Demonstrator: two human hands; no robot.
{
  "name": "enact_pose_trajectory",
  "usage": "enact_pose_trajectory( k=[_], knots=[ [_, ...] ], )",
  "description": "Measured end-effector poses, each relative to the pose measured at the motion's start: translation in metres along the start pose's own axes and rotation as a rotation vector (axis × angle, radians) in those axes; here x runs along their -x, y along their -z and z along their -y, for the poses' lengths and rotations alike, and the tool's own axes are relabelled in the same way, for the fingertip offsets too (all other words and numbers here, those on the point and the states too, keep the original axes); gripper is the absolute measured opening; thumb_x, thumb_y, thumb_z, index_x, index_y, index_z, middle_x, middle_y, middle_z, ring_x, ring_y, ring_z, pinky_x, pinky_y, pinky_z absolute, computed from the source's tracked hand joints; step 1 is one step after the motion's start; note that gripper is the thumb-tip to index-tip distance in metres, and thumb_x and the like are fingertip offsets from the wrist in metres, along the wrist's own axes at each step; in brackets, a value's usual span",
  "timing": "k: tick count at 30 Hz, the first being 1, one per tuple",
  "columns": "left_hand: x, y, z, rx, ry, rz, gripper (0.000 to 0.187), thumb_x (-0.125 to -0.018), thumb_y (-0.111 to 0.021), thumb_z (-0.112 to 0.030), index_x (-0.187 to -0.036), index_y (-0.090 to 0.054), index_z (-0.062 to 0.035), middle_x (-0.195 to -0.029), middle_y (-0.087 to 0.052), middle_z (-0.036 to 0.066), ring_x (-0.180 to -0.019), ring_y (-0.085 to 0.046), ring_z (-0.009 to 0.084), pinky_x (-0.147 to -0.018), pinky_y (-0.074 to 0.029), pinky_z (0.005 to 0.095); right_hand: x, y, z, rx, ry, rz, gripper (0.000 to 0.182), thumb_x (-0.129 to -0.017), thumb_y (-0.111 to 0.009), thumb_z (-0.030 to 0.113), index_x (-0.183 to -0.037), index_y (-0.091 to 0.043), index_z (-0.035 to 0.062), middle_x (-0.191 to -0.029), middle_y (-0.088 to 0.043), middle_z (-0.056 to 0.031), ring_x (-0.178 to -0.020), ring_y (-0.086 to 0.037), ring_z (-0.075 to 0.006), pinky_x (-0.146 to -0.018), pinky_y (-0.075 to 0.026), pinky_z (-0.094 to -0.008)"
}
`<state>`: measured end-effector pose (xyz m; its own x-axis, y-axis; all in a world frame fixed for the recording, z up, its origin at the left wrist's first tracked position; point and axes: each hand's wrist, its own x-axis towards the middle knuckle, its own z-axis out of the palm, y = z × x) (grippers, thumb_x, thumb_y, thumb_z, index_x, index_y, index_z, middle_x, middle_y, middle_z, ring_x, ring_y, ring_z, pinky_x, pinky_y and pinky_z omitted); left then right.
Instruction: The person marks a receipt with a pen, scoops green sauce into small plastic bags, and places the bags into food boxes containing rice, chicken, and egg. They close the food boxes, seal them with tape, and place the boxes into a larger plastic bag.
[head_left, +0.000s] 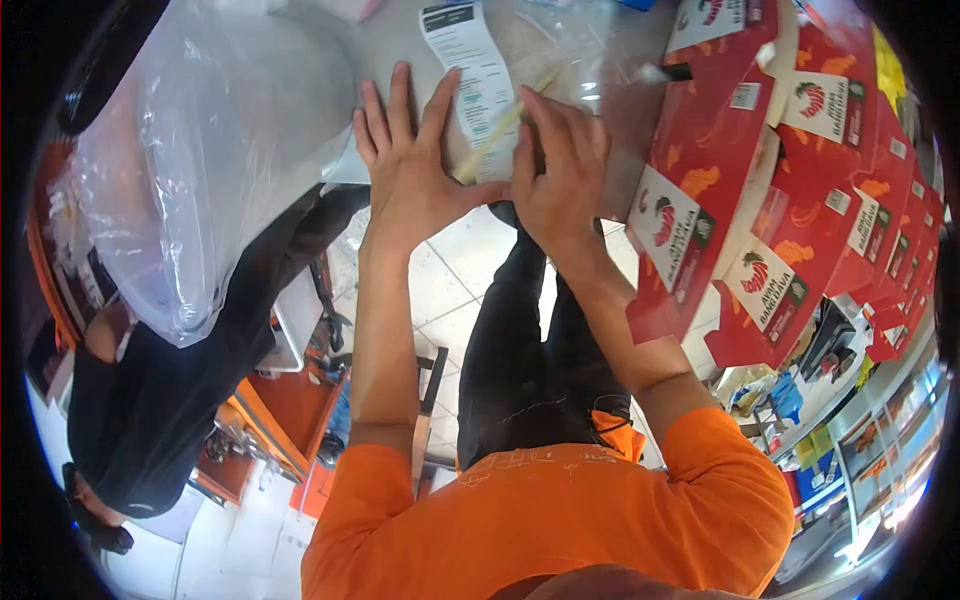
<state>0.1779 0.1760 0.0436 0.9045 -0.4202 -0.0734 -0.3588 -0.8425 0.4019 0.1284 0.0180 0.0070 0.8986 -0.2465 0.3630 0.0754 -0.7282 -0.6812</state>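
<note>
My left hand [415, 165] lies on the table with its fingers spread, the index fingertip on the left edge of a long printed receipt [470, 70]. My right hand [562, 160] is closed at the right of the paper, its fingers bent round the upper part of a thin yellowish stick-like item [490, 145]. This item slants across the lower part of the receipt, its low end near my left thumb. What exactly it is cannot be made out. The lower end of the receipt lies between my two hands, near the table edge.
Red printed food boxes [700, 190] stand in overlapping rows on the right. Clear plastic bags [180, 170] hang over the table's left side. Another person in black [160, 420] is at the left. Clear plastic [580, 50] lies beyond my right hand.
</note>
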Motion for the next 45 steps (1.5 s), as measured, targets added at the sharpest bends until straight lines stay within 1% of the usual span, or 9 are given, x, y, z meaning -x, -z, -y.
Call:
enact_pose_trajectory(
  k=[13, 17, 19, 20, 25, 27, 31, 34, 45],
  knots=[
    [0.009, -0.001, 0.008, 0.107, -0.088, -0.088, 0.128, -0.057, -0.093, -0.04, -0.156, -0.023, -0.0014, -0.161, -0.026, 0.026, -0.152, -0.014, 0.048, -0.121, -0.009, 0.0595, 0.019, 0.011, 0.005, -0.2, 0.048, -0.012, 0.043, -0.077, -0.07, 0.006, -0.119, -0.069, 0.0139, -0.105, -0.061, -0.0048, -0.097, -0.056, -0.0272, -0.083, -0.044, -0.0422],
    [0.014, -0.007, 0.006, 0.291, -0.113, -0.235, 0.097, -0.079, -0.081, -0.038, -0.154, -0.032, -0.0011, -0.157, -0.032, 0.025, -0.148, -0.025, 0.0468, -0.121, -0.016, 0.0551, 0.034, 0.031, 0.01, -0.273, 0.031, 0.03, 0.058, -0.078, -0.064, -0.003, -0.135, -0.06, 0.0097, -0.123, -0.059, -0.0163, -0.101, -0.056, -0.0346, -0.09, -0.045, -0.0519],
    [0.008, -0.006, -0.008, 0.158, -0.094, -0.3, 0.069, -0.092, -0.069, -0.033, -0.148, -0.043, -0.0017, -0.155, -0.037, 0.024, -0.144, -0.031, 0.0463, -0.119, -0.02, 0.0539, 0.051, 0.014, 0.005, -0.368, -0.215, 0.168, 0.07, -0.079, -0.058, -0.009, -0.147, -0.047, 0.0037, -0.13, -0.055, -0.0255, -0.111, -0.054, -0.0422, -0.1, -0.042, -0.0533],
    [0.002, -0.001, -0.024, 0.063, -0.105, -0.3, 0.056, -0.094, -0.064, -0.028, -0.143, -0.051, -0.0024, -0.152, -0.043, 0.021, -0.14, -0.038, 0.0415, -0.116, -0.024, 0.0521, 0.093, -0.043, -0.023, -0.732, -0.328, 0.26, 0.076, -0.079, -0.052, -0.011, -0.153, -0.037, -0.0024, -0.134, -0.052, -0.0298, -0.116, -0.052, -0.0459, -0.101, -0.042, -0.0512],
    [-0.031, -0.003, -0.044, -0.126, -0.132, -0.228, 0.051, -0.091, -0.068, -0.027, -0.137, -0.057, -0.0079, -0.145, -0.052, 0.014, -0.134, -0.046, 0.0327, -0.111, -0.026, 0.051, 0.085, -0.012, 0.009, -0.743, -0.346, 0.333, 0.07, -0.08, -0.054, -0.01, -0.148, -0.041, -0.0005, -0.133, -0.053, -0.0277, -0.116, -0.052, -0.0447, -0.101, -0.043, -0.0499],
    [-0.038, -0.01, -0.037, 0.071, 0.112, -0.208, 0.052, -0.088, -0.072, -0.025, -0.135, -0.059, -0.0075, -0.143, -0.054, 0.013, -0.133, -0.048, 0.0314, -0.112, -0.027, 0.0485, 0.085, 0.009, 0.01, -0.736, -0.297, 0.338, 0.068, -0.08, -0.055, -0.009, -0.146, -0.043, 0.0002, -0.132, -0.054, -0.0269, -0.116, -0.052, -0.0443, -0.1, -0.043, -0.0494],
    [-0.043, -0.018, 0.003, -0.325, -0.085, -0.117, 0.05, -0.086, -0.073, -0.025, -0.13, -0.062, -0.0062, -0.139, -0.056, 0.013, -0.126, -0.052, 0.0315, -0.108, -0.035, 0.0462, 0.092, 0.034, 0.001, -0.748, -0.246, 0.352, 0.064, -0.08, -0.056, -0.008, -0.143, -0.047, 0.0017, -0.131, -0.054, -0.0253, -0.117, -0.053, -0.0434, -0.1, -0.044, -0.0484],
    [-0.043, -0.026, 0.025, -0.203, -0.089, -0.182, 0.039, -0.087, -0.07, -0.025, -0.118, -0.066, -0.0005, -0.123, -0.062, 0.017, -0.112, -0.058, 0.037, -0.093, -0.048, 0.0473, 0.095, 0.047, -0.003, -0.756, -0.23, 0.35, 0.061, -0.08, -0.058, -0.007, -0.14, -0.05, 0.0029, -0.131, -0.055, -0.0241, -0.117, -0.053, -0.0427, -0.1, -0.044, -0.0477],
    [-0.047, 0.004, -0.03, -0.036, -0.111, -0.24, 0.025, -0.092, -0.067, -0.022, -0.102, -0.067, 0.0009, -0.101, -0.066, 0.017, -0.098, -0.062, 0.0352, -0.086, -0.05, 0.0425, 0.097, 0.07, -0.003, -0.758, -0.186, 0.385, 0.05, -0.081, -0.062, -0.004, -0.13, -0.06, 0.007, -0.129, -0.057, -0.0197, -0.118, -0.054, -0.0402, -0.099, -0.046, -0.0449]
  ],
)
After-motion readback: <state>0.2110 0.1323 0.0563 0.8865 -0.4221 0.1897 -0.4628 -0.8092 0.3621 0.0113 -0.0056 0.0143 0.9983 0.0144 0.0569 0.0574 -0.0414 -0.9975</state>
